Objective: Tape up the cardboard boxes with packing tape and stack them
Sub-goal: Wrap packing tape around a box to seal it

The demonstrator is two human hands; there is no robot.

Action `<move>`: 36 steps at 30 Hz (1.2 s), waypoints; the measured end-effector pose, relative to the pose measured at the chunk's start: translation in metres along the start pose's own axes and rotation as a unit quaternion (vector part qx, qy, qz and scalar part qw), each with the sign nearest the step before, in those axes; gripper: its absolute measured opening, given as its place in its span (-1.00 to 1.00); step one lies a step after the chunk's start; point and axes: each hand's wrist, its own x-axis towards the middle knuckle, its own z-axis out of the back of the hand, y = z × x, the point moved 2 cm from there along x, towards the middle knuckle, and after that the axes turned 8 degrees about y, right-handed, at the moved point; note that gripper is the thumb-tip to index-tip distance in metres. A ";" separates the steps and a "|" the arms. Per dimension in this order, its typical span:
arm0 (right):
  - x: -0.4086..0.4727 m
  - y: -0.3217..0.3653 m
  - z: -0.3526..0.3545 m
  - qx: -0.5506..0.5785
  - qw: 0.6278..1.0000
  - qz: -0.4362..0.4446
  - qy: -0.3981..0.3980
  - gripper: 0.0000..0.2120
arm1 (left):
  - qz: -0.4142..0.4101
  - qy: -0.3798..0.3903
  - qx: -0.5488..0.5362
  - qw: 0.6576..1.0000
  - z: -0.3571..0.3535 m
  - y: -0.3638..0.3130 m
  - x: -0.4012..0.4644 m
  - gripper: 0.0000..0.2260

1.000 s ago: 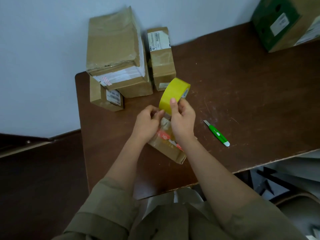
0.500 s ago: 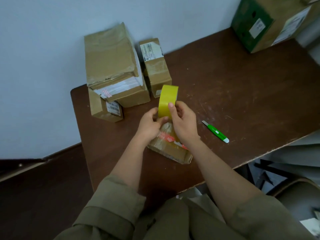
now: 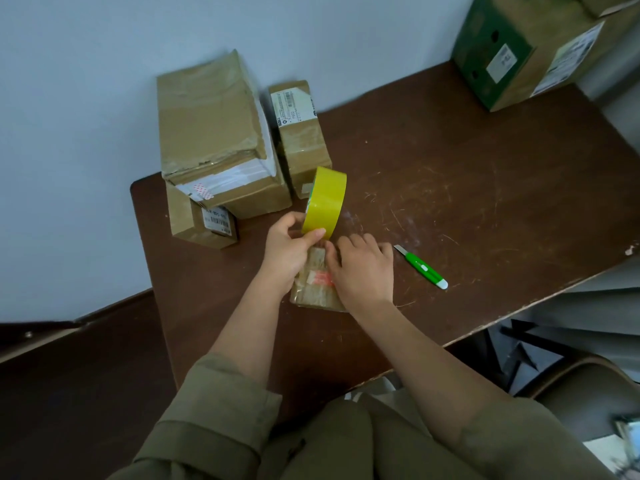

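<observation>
**Presently: left hand holding the tape roll over a small box**

Nearest, olive sleeves (image 3: 221,420) are framing both forearms as they are reaching onto the brown surface (image 3: 485,188).

Right hand (image 3: 362,268) is resting palm-down on the small box (image 3: 313,292), fingers loosely bent over its far end; its grip is closing on nothing that I can make out. The small box is lying flat near the front edge, between the two hands, with a red-and-white label on top.

Left hand (image 3: 289,242) is pinching the yellow tape roll (image 3: 325,202) at its lower edge, thumb on the outer face, grip closed around the rim. The roll is standing on edge, tilted, just above the far end of the small box.

Just right of the right hand, a green cutter (image 3: 424,268) is lying on the surface, blade end pointing toward the hand.

Farther back, against the wall: a large box (image 3: 214,133) is sitting on top of a labelled lower box (image 3: 201,223), and a narrow box (image 3: 301,133) is standing just beside them.

Far right corner: a green-printed carton (image 3: 519,46).
</observation>
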 end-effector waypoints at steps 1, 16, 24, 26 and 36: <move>0.001 0.000 0.000 0.002 1.000 0.000 -0.003 -0.62 | 0.000 -0.011 -0.006 1.000 -0.002 0.001 0.000 -0.87; 0.017 -0.102 0.027 0.244 0.903 -0.332 0.120 -0.78 | -0.044 -0.066 0.015 0.997 -0.010 0.019 -0.003 -0.74; -0.006 -0.123 0.020 0.214 0.889 -0.352 0.199 -0.72 | -0.049 -0.067 0.002 0.997 -0.013 0.015 -0.009 -0.85; 0.000 -0.108 0.044 0.347 0.888 -0.286 0.094 -0.76 | -0.057 -0.067 0.000 0.996 -0.013 0.015 -0.010 -0.87; -0.005 -0.026 0.051 0.469 0.878 -0.036 -0.083 -0.71 | -0.058 -0.070 -0.034 0.995 -0.012 0.019 -0.007 -0.81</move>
